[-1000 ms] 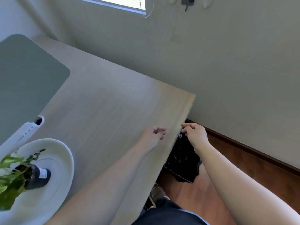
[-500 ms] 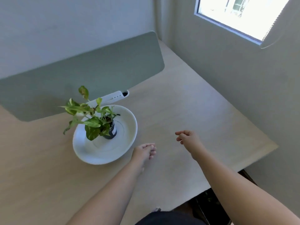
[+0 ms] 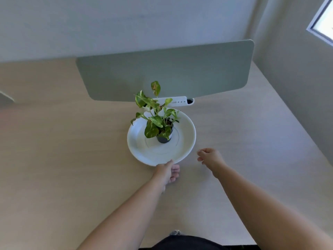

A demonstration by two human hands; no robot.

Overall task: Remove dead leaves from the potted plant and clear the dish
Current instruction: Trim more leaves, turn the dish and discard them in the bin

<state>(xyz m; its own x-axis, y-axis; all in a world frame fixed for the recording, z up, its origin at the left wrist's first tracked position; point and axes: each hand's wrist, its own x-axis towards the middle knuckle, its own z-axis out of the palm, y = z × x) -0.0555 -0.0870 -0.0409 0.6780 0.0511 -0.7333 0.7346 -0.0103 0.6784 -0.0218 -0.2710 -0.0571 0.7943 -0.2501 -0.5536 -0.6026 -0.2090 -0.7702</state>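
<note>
The left hand (image 3: 166,171) is at the near rim of the round white shallow dish (image 3: 144,156). Its thumb lies up against the rim edge and its fingers are curled below, toward the desk, so it seems to be taking the rim in a pinch; whether the fingers are really under the dish I cannot tell. The right hand (image 3: 209,156) hangs just beside the dish on its right, not touching it, with the fingers loosely curled and holding nothing.

The dish stands on the pale wooden desk (image 3: 63,159), in front of a grey-green divider panel (image 3: 180,73). In its middle stands the small dark pot (image 3: 163,138) with a green and yellow variegated plant (image 3: 155,116). The plant leans a little to the left.

I judge the dish to be stiff and smooth, probably ceramic or plastic, so it can slip in a pinch and may break if dropped. The pot is small and top-heavy and could slide or tip if the dish tilts. It is better to hold the dish at two opposite rims, or to lift the pot out first. The leaves are soft and tear easily; a dead leaf should be taken at its stalk.
</note>
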